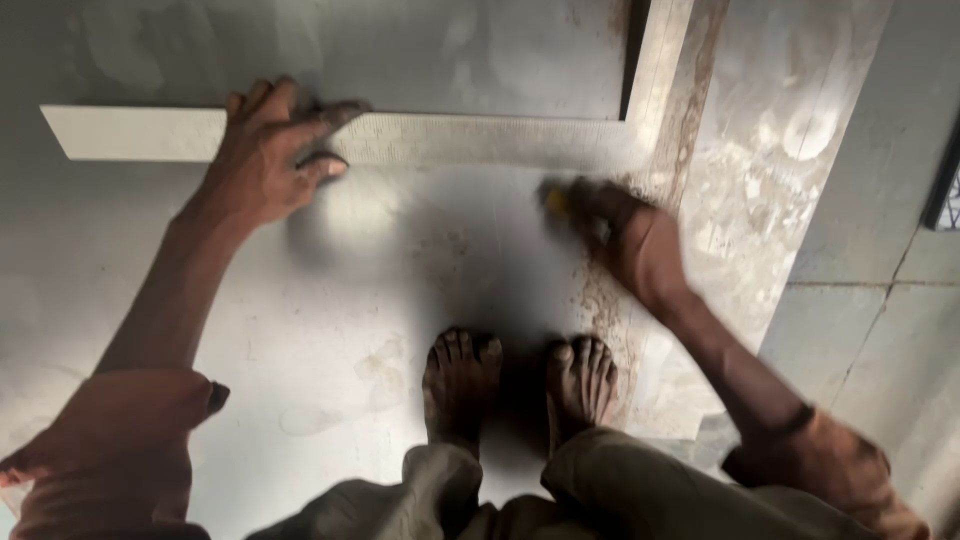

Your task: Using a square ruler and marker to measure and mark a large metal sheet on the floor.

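Observation:
A large metal try square (470, 138) lies flat on a grey metal sheet (380, 270), its long blade running left to right and its short arm going up at the right. My left hand (265, 155) presses down on the blade with spread fingers. My right hand (620, 235) is blurred and closed around a small tool with a yellow end (556, 200), its tip on the sheet just below the blade near the corner. My two bare feet (520, 385) stand on the sheet beneath the hands.
The sheet's right edge (690, 150) shows rusty brown streaks. Beyond it lies a pale dusty floor (860, 180) with tile joints. A dark object (945, 190) sits at the far right edge.

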